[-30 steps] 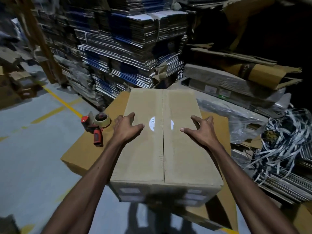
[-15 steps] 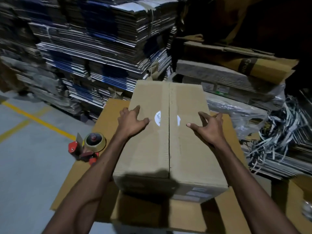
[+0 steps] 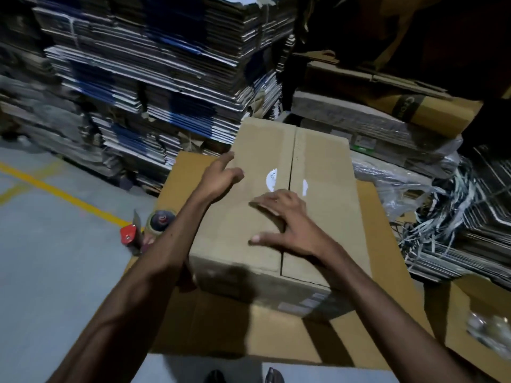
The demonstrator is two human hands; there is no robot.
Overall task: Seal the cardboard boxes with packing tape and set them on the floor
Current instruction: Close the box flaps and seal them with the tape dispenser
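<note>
Since a moment ago my right hand (image 3: 287, 219) has slid across the cardboard box's (image 3: 326, 189) centre seam, fingers spread flat; my left hand (image 3: 221, 179), fingers loosely curled, rests at its left edge.

A warehouse: stacked flattened cartons (image 3: 166, 78) (bundled), yellow-lined concrete floor (image 3: 41, 258).

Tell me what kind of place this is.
Most likely a packing warehouse: tall bundles of flattened cartons, a concrete floor with a yellow line, and a tape dispenser beside the cardboard box being closed.
</note>
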